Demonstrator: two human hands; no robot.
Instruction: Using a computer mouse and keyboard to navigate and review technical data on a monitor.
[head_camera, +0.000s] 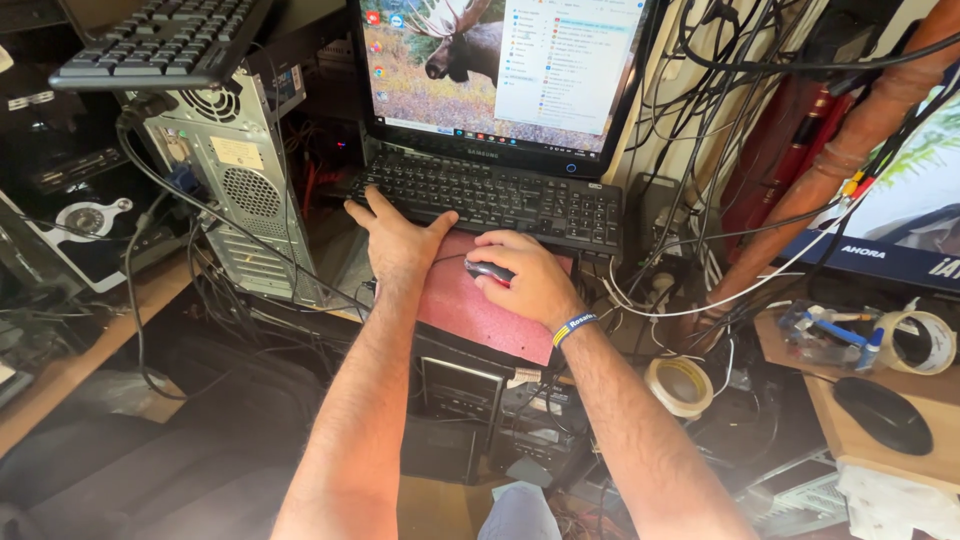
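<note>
My right hand (528, 282) covers a dark computer mouse (487, 270) with a red glow, resting on a reddish mouse pad (470, 315). My left hand (397, 240) lies flat with fingers spread at the lower left edge of a black keyboard (500, 200), touching it. A blue wristband sits on my right wrist. Behind the keyboard stands a monitor (500, 70) showing a desktop picture of a moose and an open menu.
A grey computer tower (240, 190) with its back panel and cables stands at left, a second keyboard (160, 40) on top. Tangled cables hang at right. Two tape rolls (680, 385) (920, 340) and another black mouse (882, 415) lie at right.
</note>
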